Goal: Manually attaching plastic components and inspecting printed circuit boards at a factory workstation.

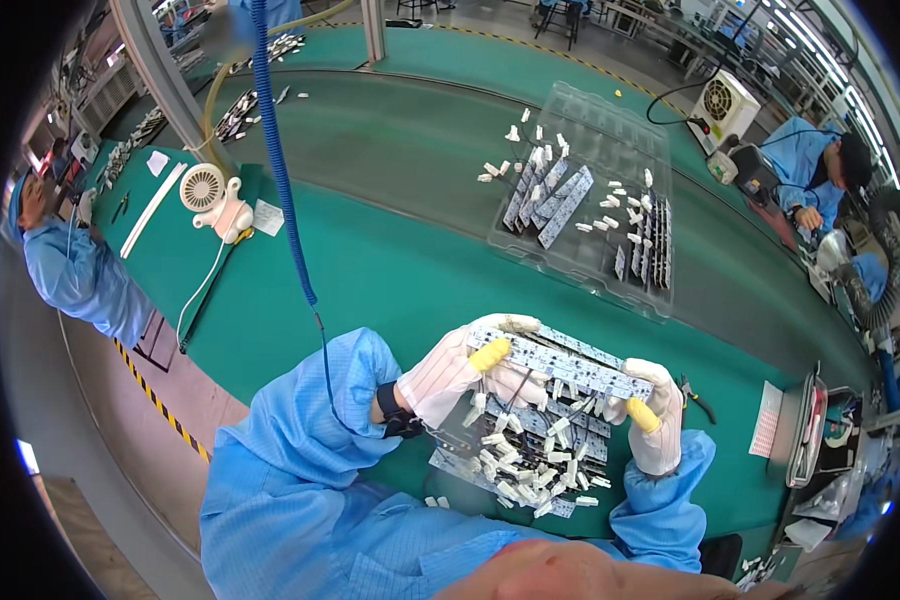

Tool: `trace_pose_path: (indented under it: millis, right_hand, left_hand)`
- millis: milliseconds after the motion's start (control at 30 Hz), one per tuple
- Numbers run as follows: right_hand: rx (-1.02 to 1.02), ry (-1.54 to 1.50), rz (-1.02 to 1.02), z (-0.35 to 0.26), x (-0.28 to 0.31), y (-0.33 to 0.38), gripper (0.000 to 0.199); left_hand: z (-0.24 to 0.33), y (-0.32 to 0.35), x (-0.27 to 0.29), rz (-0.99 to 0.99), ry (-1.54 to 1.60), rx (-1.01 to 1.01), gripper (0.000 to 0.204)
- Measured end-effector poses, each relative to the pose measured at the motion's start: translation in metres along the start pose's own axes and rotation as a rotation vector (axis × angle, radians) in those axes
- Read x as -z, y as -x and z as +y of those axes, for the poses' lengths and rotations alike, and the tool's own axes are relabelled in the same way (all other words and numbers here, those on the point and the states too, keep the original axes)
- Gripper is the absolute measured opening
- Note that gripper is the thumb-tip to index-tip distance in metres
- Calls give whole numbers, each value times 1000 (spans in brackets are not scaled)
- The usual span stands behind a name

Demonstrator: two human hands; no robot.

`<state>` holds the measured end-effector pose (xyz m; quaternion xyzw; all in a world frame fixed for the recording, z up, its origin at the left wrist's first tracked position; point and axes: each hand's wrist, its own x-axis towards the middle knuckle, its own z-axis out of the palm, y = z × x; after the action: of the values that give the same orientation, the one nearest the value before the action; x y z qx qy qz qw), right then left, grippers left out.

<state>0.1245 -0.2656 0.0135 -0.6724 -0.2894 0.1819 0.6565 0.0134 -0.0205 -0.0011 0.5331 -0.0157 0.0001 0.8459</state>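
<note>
Both my hands wear white gloves with yellow covers on the thumbs. My left hand (pixel 454 368) grips the left end of a long, narrow white circuit board (pixel 575 368), thumb on its face. At the other end my right hand (pixel 660 430) is closed on the same board. Another strip shows just behind it, also between the hands. Below and nearer me lies a pile of similar circuit boards (pixel 452 462) on the green bench. Many small white connectors (pixel 510 470) on dark leads lie over that pile. The fingers behind the held board are partly hidden.
A clear plastic tray (pixel 530 255) beyond my hands holds boards with white connectors. Pliers (pixel 698 400) lie to the right. A blue coiled cord (pixel 282 170) hangs at left, near a white fan (pixel 210 195). Co-workers in blue sit at far left and right.
</note>
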Motion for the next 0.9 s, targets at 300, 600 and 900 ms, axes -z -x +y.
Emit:
trace_pose_path:
  millis: [300, 600, 900]
  right_hand:
    - [-6, -203, -111, 10, 8, 1, 40]
    - [-65, -150, -20, 4, -1, 1, 59]
    - [-88, -135, -13, 4, 2, 1, 61]
  left_hand:
    - [4, 5, -4, 24, 31, 44, 57]
    - [-5, 4, -2, 49, 28, 47, 49]
    - [-1, 3, -1, 16, 34, 75, 49]
